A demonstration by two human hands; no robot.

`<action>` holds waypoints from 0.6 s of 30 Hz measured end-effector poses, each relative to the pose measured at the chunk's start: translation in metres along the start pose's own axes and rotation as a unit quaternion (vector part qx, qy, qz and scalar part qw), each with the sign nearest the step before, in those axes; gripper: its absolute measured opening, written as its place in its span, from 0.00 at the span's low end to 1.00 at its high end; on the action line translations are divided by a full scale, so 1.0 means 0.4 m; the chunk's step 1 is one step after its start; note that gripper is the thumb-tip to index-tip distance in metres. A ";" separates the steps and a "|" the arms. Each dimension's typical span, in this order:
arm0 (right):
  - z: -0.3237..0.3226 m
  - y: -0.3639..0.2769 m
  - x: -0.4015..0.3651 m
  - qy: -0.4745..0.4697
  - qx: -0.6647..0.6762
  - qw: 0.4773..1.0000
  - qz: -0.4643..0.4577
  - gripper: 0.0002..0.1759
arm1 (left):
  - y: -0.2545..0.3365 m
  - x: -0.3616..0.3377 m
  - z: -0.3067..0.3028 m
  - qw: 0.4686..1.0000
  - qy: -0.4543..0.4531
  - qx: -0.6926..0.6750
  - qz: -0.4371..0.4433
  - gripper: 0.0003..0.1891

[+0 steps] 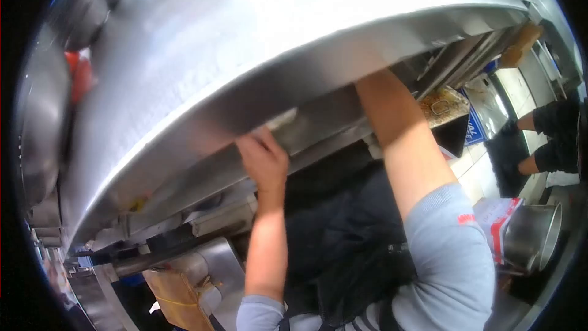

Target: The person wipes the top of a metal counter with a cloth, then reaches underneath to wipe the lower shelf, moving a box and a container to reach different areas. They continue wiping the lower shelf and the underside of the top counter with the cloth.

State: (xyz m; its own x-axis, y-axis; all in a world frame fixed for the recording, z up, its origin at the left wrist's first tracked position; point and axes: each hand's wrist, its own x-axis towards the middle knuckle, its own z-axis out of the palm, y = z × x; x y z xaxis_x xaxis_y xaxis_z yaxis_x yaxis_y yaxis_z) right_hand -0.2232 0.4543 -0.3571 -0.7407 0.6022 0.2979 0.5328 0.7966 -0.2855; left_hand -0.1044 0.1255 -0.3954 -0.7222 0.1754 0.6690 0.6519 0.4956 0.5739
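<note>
A stainless steel counter with a rolled front edge fills the upper view. My left hand is at a metal ledge below that edge, its fingers curled and partly hidden. Just past its fingertips lies something pale, too blurred to name. My right forearm reaches in under the counter. The counter's edge covers the right hand, so its fingers and anything in them are hidden.
On the right, a steel pot stands beside a white and red box. Another person's legs are near a blue-and-white package on the floor side. A brown cardboard piece lies at lower left.
</note>
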 end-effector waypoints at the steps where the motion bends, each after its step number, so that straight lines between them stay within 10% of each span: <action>1: 0.013 0.041 -0.012 0.001 0.004 1.000 -0.007 0.35 | -0.001 -0.002 0.000 1.000 -0.004 0.012 0.009 0.19; 18: 0.191 -0.016 -0.078 0.055 -0.002 0.998 -0.038 0.36 | -0.027 -0.008 0.012 0.995 0.047 0.061 0.055 0.21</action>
State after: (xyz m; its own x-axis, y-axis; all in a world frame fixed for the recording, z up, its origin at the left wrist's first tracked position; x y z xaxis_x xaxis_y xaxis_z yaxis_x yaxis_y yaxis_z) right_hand -0.2347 0.4264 -0.4340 -0.7292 0.5428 0.4167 0.4791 0.8398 -0.2554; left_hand -0.1104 0.1235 -0.4061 -0.6194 0.1569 0.7692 0.6887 0.5790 0.4365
